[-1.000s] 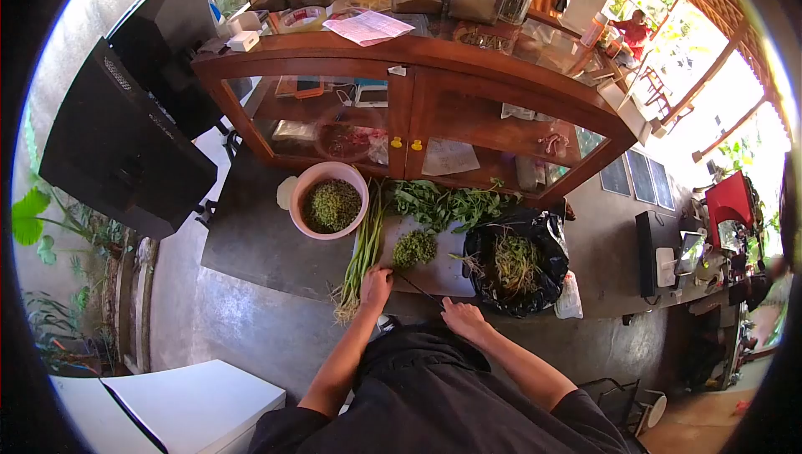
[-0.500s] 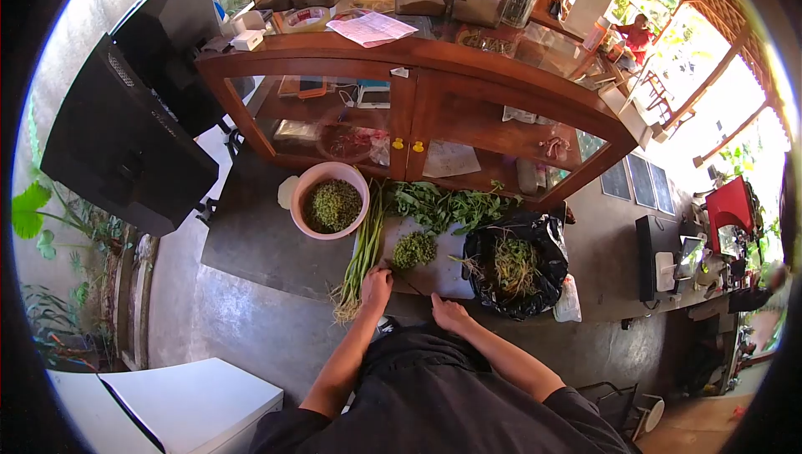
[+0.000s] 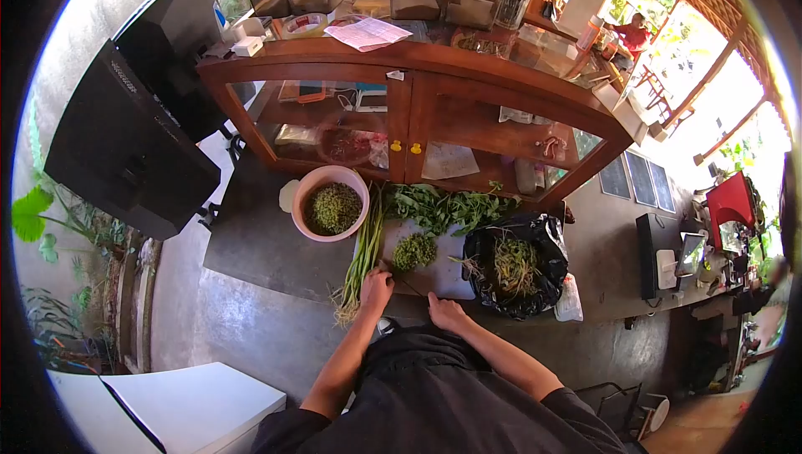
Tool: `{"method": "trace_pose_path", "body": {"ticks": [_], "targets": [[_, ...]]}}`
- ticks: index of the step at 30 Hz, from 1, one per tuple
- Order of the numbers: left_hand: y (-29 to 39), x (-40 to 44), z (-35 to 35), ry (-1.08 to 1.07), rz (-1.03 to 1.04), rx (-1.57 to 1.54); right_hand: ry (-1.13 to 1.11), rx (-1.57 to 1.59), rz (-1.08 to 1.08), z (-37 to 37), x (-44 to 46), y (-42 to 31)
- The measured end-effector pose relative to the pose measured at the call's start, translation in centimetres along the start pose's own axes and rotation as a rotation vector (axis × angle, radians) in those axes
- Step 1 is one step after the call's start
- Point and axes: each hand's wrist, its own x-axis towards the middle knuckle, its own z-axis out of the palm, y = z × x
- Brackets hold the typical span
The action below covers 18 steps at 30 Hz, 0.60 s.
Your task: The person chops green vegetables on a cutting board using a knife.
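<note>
My right hand is closed around the handle of a knife, whose thin dark blade points left toward my other hand. My left hand is closed at the left edge of the pale cutting board, beside a bundle of long green stalks with roots. What its fingers pinch is too small to make out. A heap of chopped greens lies on the board just beyond the blade. Leafy green stems spread along the board's far side.
A pink bowl of chopped greens stands left of the stalks. To the right, a black plastic bag holds roots and trimmings. A glass-doored wooden cabinet rises behind the table; black monitors stand at the left.
My right hand has shifted very slightly left with the knife. My left hand stays nearly in place, and the view has tilted a little.
</note>
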Motion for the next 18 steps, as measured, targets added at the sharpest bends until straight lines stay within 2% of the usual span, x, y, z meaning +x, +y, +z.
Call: {"method": "trace_pose_path", "body": {"ticks": [18], "targets": [[0.3,-0.2,-0.9,0.035,-0.015,0.023,0.116,-0.114,-0.016,-1.5,-3.6,1.2]]}}
